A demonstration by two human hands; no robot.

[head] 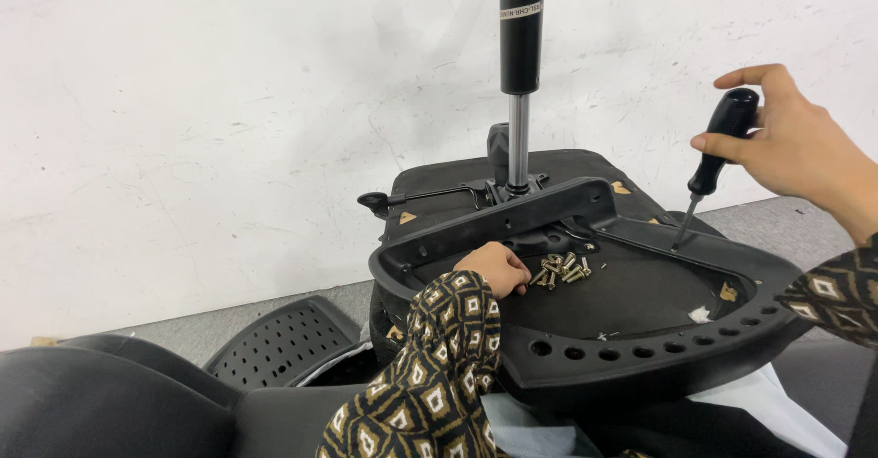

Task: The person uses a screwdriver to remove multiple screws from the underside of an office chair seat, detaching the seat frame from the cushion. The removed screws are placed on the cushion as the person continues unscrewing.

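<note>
A: Where do things stand on the chair?

B: The upturned office chair seat (585, 316) lies underside up, its gas lift column (519, 101) rising from the far edge. The right hand (796, 142) is wrapped around the black handle of a screwdriver (713, 156), index finger stretched over the top, with the tip resting near the seat's right edge, on the frame rail there.

A: And the other hand?

B: The left hand (494, 268) is loosely curled, fingertips down on the seat's underside just beside a pile of brass-coloured screws (560, 270) near the far edge. I can't tell whether it has one pinched.

A: How would you drive that screw cleanly?

B: I'd stand the shaft straight over the hole rather than leaning as it does now, press down through the handle top, and turn slowly until the thread bites. The seat looks propped on soft cushions, so steadying the frame with the free hand seems wise.
</note>
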